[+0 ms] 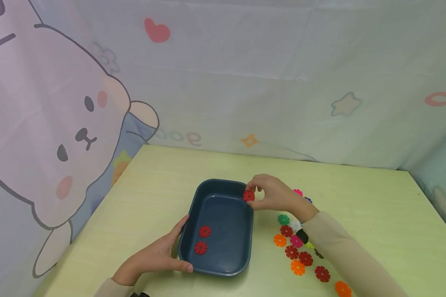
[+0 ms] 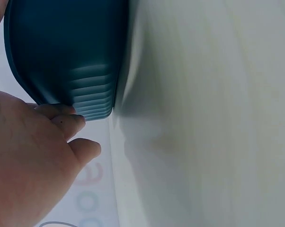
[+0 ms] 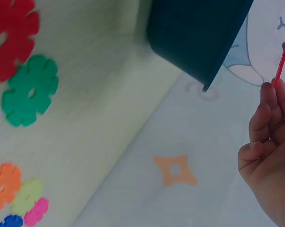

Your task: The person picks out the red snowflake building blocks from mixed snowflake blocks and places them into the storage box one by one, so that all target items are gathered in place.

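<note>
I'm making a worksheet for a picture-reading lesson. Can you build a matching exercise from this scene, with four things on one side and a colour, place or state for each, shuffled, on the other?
1. Tub
2. Left hand
3. Right hand
4. Green disc

A. Pinches a red disc
B. Lies on the table, right of the tub
C. Dark blue
D. Holds the tub's side

Pairs: 1-C, 2-D, 3-A, 4-B

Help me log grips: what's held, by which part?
Right hand pinches a red disc by its edge; left hand holds the tray by its near-left corner.
</note>
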Motion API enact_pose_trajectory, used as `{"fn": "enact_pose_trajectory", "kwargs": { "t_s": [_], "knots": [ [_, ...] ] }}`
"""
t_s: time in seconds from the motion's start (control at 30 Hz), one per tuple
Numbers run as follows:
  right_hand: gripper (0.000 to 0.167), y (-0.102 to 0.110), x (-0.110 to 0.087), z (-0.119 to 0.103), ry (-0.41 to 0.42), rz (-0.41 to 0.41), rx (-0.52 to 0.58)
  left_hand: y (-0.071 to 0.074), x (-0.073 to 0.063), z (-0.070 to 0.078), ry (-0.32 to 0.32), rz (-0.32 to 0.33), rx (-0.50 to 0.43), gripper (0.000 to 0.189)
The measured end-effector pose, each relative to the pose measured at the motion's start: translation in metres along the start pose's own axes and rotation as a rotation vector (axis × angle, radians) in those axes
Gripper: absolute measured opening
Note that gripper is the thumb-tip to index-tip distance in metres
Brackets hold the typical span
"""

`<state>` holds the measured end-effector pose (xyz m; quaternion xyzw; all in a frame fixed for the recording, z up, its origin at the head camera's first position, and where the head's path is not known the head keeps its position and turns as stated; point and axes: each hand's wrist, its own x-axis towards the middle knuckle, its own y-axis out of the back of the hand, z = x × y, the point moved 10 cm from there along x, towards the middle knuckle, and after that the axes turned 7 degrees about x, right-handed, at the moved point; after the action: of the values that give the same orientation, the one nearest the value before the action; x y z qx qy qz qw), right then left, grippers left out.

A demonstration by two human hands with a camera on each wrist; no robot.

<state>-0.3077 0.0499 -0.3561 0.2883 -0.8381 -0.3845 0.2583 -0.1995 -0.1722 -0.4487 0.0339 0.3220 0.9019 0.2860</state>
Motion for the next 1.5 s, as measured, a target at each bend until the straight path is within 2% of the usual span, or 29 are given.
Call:
{"fn": "enact_pose_trajectory", "kwargs": {
  "t_s": [0.23, 0.7, 1.13, 1.33, 1.5],
  "knots": [
    [0.023, -0.017, 0.015, -0.003, 0.025, -0.025, -0.03, -0.001, 0.0, 0.002, -0.017, -0.008, -0.018, 0.121],
    [0.02, -0.045, 0.036, -0.018, 0.092, -0.074, 0.004, -0.001, 0.001, 0.002, -0.027, -0.008, -0.012, 0.12],
    [0.025, -0.074, 0.052, -0.018, 0.074, -0.109, -0.005, -0.003, 0.0, 0.0, -0.002, -0.021, -0.039, 0.12],
    [0.028, -0.088, 0.056, -0.017, 0.05, -0.15, -0.046, -0.003, 0.001, 0.0, 0.01, -0.025, -0.051, 0.12],
    [0.027, -0.098, 0.06, -0.018, 0.06, -0.169, -0.07, -0.003, 0.0, 0.001, 0.01, -0.029, -0.058, 0.121]
  ]
}}
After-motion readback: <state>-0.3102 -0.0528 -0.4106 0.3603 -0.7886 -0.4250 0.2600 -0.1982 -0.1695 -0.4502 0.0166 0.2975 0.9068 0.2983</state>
